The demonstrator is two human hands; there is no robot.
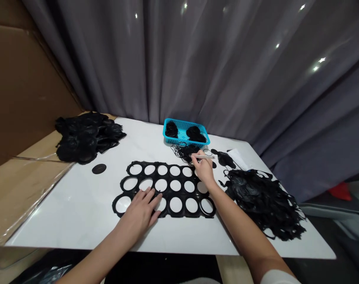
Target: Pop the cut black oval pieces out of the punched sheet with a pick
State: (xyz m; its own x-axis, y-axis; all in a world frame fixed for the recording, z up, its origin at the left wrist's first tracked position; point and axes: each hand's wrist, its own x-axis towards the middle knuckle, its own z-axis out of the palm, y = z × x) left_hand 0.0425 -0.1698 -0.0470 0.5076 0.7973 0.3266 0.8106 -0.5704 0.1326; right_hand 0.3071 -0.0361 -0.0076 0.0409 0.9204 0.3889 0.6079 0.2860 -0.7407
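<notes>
A black sheet (pixel 183 195) with rows of round holes lies flat on the white table. My left hand (pixel 141 209) rests on its near-left part with the fingers spread, holding nothing. Pinched in my right hand (pixel 203 169) is a slim pale stick-like tool (pixel 207 157), whose exact kind I cannot make out. That hand is over the sheet's far right corner, beside a tangle of thin black rings (pixel 184 152). My right hand and forearm hide some of the sheet's right-hand holes.
Behind the rings stands a blue basket (pixel 202 143) with black bundles inside. A heap of black perforated scraps (pixel 262 201) covers the table's right side. At left are a black sheet pile (pixel 85 138), a loose black disc (pixel 99 169) and a cardboard box (pixel 28 79). A grey curtain (pixel 179 59) hangs behind.
</notes>
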